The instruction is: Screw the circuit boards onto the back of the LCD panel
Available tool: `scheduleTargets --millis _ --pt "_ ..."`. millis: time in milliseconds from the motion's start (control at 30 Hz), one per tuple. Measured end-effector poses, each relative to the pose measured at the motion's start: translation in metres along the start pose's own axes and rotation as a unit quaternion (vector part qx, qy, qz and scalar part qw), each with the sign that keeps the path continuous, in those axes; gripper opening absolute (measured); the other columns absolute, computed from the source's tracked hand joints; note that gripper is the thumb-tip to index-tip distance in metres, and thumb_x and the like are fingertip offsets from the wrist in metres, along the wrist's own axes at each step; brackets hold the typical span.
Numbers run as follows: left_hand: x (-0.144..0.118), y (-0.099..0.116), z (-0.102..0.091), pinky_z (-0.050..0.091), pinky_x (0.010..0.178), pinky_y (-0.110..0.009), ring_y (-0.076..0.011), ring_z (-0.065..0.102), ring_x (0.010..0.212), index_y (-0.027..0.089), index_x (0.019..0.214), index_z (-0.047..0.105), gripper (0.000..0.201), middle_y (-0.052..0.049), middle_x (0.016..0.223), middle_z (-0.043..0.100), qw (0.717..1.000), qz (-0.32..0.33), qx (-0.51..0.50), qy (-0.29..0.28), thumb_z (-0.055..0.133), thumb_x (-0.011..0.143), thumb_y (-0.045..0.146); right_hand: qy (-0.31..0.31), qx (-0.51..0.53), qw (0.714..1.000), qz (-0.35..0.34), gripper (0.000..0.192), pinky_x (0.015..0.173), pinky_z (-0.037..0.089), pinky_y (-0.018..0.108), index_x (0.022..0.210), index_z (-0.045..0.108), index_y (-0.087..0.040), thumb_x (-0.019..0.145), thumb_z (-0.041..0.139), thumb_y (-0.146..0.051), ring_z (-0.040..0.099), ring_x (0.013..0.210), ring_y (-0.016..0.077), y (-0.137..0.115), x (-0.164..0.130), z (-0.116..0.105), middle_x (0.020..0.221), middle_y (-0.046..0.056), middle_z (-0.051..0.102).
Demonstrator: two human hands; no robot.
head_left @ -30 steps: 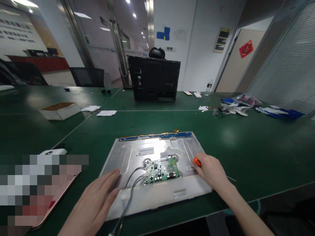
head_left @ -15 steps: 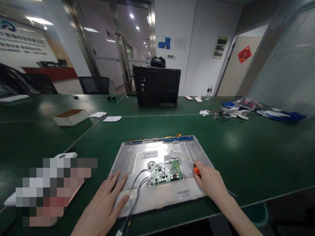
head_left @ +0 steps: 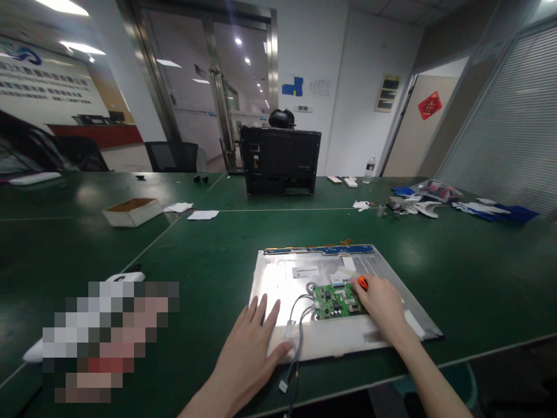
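An LCD panel [head_left: 343, 342] lies back side up on the green table, its metal back showing. A blue circuit strip [head_left: 319, 251] runs along its far edge. On its middle sits a green circuit board [head_left: 333, 302], with grey cables [head_left: 299, 339] trailing off the near edge. My left hand [head_left: 255, 342] rests with spread fingers on the panel's near left corner. My right hand [head_left: 383, 299] is closed around an orange-handled screwdriver [head_left: 362, 282], above the board's right side. The hand hides most of the screwdriver, its shaft included.
A black monitor housing [head_left: 281, 159] stands at the far middle of the table. An open white box [head_left: 133, 213] and papers [head_left: 202, 215] are on the left. Bags and scraps [head_left: 429, 200] lie far right. Near left is a white object [head_left: 126, 277], partly blurred out. A bin [head_left: 465, 383] stands below the table edge.
The panel has shifted right in the picture and turned somewhat. My left hand has moved right along with it. My right hand has moved from the panel's right edge to the board, still holding the screwdriver.
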State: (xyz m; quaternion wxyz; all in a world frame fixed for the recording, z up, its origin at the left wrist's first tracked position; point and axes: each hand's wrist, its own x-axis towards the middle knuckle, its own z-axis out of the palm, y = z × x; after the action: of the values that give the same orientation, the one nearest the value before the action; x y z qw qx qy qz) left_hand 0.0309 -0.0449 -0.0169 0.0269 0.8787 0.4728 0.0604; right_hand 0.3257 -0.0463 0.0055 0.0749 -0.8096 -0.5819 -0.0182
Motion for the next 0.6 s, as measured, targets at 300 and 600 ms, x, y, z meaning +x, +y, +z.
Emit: scheduleTargets --millis 300,600 --pt "0.024 0.042 -0.011 0.032 0.111 -0.061 -0.0458 0.028 0.141 0.008 0.148 0.039 0.084 -0.028 0.152 0.031 0.996 -0.007 -0.015 -0.082 0.052 0.087 0.065 0.015 -0.005 0.999 -0.036 0.033 0.06 0.04 0.029 0.091 0.069 -0.021 0.097 0.042 -0.038 0.069 0.08 0.0265 0.032 0.01 0.012 0.086 0.01 0.074" --pt "0.038 0.06 0.001 0.029 0.11 -0.063 -0.0481 0.026 0.141 0.006 0.148 0.038 0.089 -0.03 0.15 0.034 0.997 0.011 -0.021 -0.069 0.046 0.087 0.07 -0.004 -0.036 0.996 -0.08 0.024 0.066 0.04 0.029 0.095 0.066 -0.019 0.094 0.042 -0.018 0.068 0.088 0.0239 0.062 0.016 0.009 0.097 0.009 0.071"
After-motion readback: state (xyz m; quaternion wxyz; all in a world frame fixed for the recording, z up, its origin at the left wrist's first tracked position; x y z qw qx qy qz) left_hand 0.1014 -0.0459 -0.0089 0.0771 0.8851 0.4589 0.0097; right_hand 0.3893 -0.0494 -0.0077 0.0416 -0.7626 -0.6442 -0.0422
